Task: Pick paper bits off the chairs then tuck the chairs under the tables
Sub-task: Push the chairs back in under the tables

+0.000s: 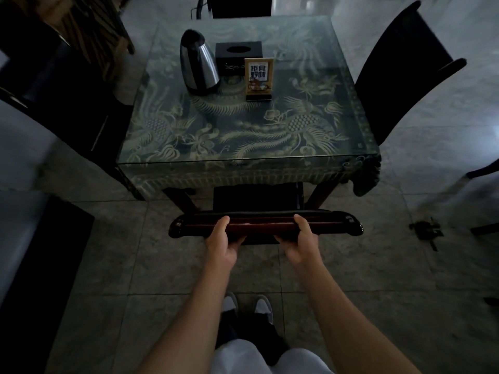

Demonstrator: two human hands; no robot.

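Observation:
A dark wooden chair stands right in front of me, its glossy top rail (266,225) running left to right. My left hand (222,245) grips the rail left of its middle and my right hand (299,244) grips it right of the middle, thumbs on top. The chair's black seat (256,197) reaches in under the near edge of the glass-topped table (243,155), which has a dark cloth with a gold bird pattern. No paper bits show on the visible part of the seat.
On the table stand a steel kettle (198,62), a black tissue box (239,56) and a small sign (258,78). A black chair (405,68) stands at the table's right side, another dark chair (67,103) at its left. A small dark object (426,229) lies on the tiled floor at right.

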